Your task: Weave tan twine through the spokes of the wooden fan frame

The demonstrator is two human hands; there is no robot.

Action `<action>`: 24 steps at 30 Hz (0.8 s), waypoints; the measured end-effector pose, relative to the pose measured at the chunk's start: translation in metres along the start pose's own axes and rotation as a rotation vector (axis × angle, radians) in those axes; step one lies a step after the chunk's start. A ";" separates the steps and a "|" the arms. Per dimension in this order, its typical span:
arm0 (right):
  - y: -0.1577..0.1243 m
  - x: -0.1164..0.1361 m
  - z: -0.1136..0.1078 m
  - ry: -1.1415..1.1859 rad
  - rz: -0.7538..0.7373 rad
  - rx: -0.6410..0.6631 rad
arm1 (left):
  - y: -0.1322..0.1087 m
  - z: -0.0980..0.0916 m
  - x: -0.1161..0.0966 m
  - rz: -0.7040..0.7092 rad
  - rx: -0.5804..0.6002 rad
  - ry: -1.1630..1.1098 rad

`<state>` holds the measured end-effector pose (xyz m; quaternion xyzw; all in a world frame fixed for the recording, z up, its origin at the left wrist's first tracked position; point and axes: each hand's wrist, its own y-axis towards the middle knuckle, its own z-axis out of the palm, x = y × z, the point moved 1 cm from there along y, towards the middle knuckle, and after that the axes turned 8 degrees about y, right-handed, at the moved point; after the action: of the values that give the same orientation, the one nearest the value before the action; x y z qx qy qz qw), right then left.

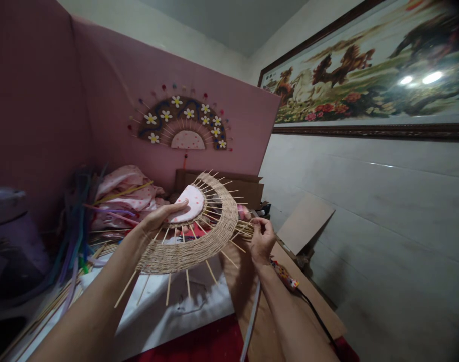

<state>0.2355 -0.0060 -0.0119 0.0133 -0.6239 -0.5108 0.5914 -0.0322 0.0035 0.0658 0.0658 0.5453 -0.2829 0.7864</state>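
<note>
A half-round fan frame of thin sticks, with a woven twine band and a pink dotted cloth centre, is held up above the table. My left hand grips it at the cloth centre, thumb on top and fingers beneath. Just right of the band, my right hand has its thumb and fingers pinched together near a stick's end; what lies between them is too small to make out. A pale strip hangs below my right wrist.
A finished flowered fan is on the pink board. Dotted cloth and coloured strips lie at left. A cardboard piece leans right, near a patterned tool with a black cord. White paper covers part of the table.
</note>
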 end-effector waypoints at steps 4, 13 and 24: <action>0.004 -0.001 -0.003 -0.025 0.040 -0.056 | 0.001 -0.003 0.001 0.003 -0.071 0.183; 0.012 -0.004 -0.008 0.016 -0.013 -0.010 | -0.010 0.015 -0.001 -0.011 -0.086 0.313; 0.024 -0.019 -0.009 0.244 0.183 0.076 | -0.001 0.001 0.009 0.017 -0.044 0.268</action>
<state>0.2621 0.0116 -0.0114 0.0408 -0.5648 -0.4251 0.7061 -0.0300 -0.0012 0.0583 0.0903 0.6510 -0.2527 0.7100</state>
